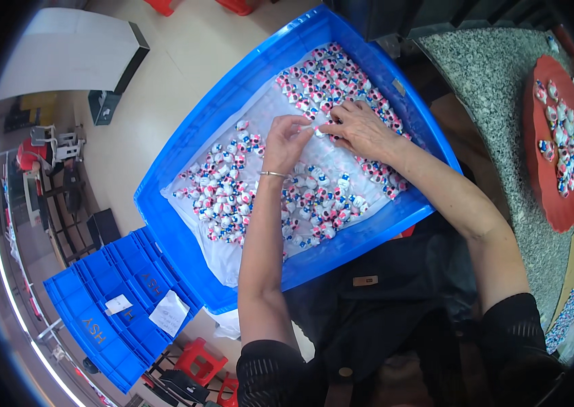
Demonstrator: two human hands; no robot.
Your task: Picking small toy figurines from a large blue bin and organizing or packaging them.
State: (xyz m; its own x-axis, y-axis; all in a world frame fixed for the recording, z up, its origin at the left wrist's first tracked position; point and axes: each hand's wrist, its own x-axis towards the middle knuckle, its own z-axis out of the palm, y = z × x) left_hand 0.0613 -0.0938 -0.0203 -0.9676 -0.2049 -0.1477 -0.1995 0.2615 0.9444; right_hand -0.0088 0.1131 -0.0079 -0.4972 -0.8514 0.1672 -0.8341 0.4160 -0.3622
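Observation:
Many small white figurines [224, 193] with pink, blue and dark parts lie in a blue plastic bin [195, 112] lined with a thin white sheet [266, 112]. Over the middle of the bin, my left hand [285, 144] has its thumb and index finger drawn together; whatever is between their tips is too small to make out. Facing it, my right hand [363, 129] bends its fingers down at the edge of the far pile. A small figurine [321, 131] shows at its fingertips, and the two hands are close together.
On the right, a red oval tray [546, 152] holding more figurines stands on a speckled stone counter [480, 74]. Blue crates [107, 308] with paper slips sit at the lower left. Red stools [200, 361] are below. A pale table [63, 51] stands at the upper left.

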